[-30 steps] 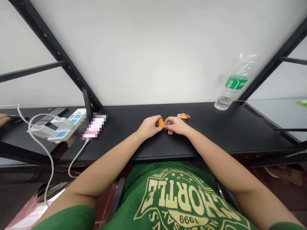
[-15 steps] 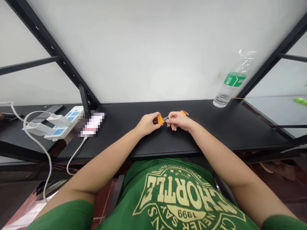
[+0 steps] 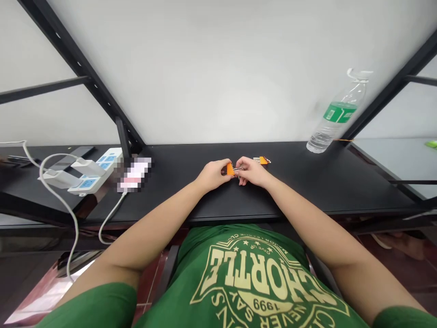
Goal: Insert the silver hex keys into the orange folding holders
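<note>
An orange hex key holder [image 3: 230,170] with several metal keys in it is gripped between the thumb and fingers of my left hand [image 3: 214,176]. From its right side the bent ends of hex keys [image 3: 238,169] stick out. My right hand [image 3: 251,172] is closed, its thumb and fingertips pinching at those ends; how many keys it grips is hidden. Just beyond my right hand, a second orange holder with hex keys [image 3: 263,160] lies on the black table [image 3: 191,155], touched by neither hand.
At the right rear, a clear water bottle [image 3: 336,120] with a green label stands near the wall. On the left are a phone [image 3: 135,174] on a charging cable [image 3: 111,216] and a white power strip [image 3: 99,171] with plugged-in chargers. Black shelf posts [image 3: 112,105] rise on both sides.
My right hand has come closer to the left, and less of the metal keys shows between them. The second holder is now more fully in view. The camera view has shifted slightly.
</note>
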A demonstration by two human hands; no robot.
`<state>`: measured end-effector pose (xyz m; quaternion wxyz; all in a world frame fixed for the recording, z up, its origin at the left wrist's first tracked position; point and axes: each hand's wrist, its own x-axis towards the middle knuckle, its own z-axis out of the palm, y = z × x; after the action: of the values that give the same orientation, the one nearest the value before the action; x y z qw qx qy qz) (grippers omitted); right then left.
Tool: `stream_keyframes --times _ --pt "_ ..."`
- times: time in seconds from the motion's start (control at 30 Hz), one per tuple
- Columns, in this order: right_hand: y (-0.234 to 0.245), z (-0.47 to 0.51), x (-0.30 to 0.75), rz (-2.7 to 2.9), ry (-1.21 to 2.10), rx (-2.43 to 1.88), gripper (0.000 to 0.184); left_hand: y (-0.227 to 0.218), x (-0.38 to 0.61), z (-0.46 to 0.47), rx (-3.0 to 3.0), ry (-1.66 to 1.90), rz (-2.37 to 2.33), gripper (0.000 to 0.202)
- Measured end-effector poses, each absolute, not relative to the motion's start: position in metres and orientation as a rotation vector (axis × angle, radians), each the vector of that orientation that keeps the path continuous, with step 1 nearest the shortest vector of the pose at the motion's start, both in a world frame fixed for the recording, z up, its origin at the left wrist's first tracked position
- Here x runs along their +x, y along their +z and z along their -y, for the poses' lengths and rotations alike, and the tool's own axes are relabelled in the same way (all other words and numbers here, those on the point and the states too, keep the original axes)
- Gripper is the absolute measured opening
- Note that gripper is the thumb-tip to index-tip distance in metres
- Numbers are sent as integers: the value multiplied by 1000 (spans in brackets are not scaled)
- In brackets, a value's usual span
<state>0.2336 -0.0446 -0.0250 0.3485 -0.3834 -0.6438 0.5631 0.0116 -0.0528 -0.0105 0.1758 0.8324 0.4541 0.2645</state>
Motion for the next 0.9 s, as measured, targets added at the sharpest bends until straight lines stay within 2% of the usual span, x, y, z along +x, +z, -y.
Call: stream_keyframes --times 0.2,0.53,0.9 --pt "-25 41 239 1637 1483 -965 37 -11 10 51 2347 727 -1281 37" --pt "-20 38 256 1547 1428 -1122 22 -7 -12 39 2428 597 -1412 30" --pt "-12 40 263 1850 1064 -1498 6 -9 -18 35 2281 703 -1394 33"
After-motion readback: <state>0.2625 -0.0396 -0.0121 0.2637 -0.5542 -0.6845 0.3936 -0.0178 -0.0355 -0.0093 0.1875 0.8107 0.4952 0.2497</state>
